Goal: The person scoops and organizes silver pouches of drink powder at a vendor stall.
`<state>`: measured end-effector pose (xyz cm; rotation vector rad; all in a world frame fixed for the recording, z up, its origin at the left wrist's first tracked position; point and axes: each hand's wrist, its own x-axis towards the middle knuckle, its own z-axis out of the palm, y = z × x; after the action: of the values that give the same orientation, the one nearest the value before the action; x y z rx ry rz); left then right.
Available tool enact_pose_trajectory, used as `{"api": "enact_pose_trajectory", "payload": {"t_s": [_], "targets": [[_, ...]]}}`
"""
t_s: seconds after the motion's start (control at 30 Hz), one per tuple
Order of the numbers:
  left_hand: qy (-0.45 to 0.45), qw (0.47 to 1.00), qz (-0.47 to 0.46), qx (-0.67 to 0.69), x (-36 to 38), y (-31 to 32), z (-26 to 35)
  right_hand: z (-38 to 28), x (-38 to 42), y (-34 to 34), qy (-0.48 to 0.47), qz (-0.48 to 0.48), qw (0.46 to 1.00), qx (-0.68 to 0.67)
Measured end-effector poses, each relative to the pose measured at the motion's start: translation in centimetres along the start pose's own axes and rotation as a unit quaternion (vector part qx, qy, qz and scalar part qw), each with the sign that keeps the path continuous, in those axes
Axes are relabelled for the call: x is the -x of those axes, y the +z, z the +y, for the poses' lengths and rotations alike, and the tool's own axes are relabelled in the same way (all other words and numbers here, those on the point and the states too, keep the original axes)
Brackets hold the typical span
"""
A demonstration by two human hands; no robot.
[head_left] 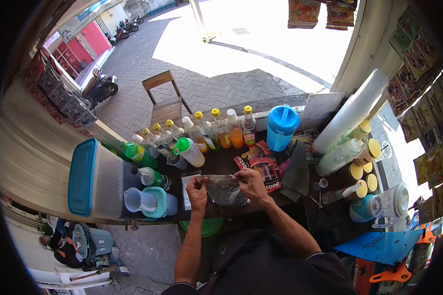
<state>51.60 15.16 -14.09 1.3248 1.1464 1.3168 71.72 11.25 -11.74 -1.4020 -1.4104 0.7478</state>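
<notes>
A clear plastic bag [225, 191] is stretched between my two hands over the front edge of the dark counter. My left hand [197, 195] pinches its left upper corner. On the other side my right hand [251, 185] grips the upper right part, with the fingers closed. Just behind the bag lies a red and black printed packet [264, 166]. A white pad or paper [189, 189] is beside my left hand. To the right of my right hand rests a dark grey cloth [297, 172].
Bottles [221, 129] line the counter's back edge, near a blue pitcher [282, 128]. At left are a large lidded container [108, 179] and a measuring cup [139, 200]. Stacked plastic cups [352, 113], jars [372, 147], scissors [318, 199] and a blender jug [390, 201] stand or lie right.
</notes>
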Motion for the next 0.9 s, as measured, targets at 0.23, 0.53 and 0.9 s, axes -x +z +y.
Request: {"api": "enact_pose_trajectory", "payload": {"t_s": [0.23, 0.53, 0.9], "targets": [[-0.161, 0.974, -0.149, -0.045, 0.3, -0.7, -5.8, 1.5, -1.5, -1.0, 0.090, -0.037, 0.994, -0.057], [-0.121, 0.966, -0.211, -0.088, 1.8, -0.2, -10.2, 11.0, 4.8, 2.8, 0.084, -0.036, 0.985, -0.149], [-0.323, 0.926, -0.165, 0.102, 6.6, -0.5, 1.1, 1.5, 5.3, 0.7, 0.134, 0.041, 0.989, -0.049]]}}
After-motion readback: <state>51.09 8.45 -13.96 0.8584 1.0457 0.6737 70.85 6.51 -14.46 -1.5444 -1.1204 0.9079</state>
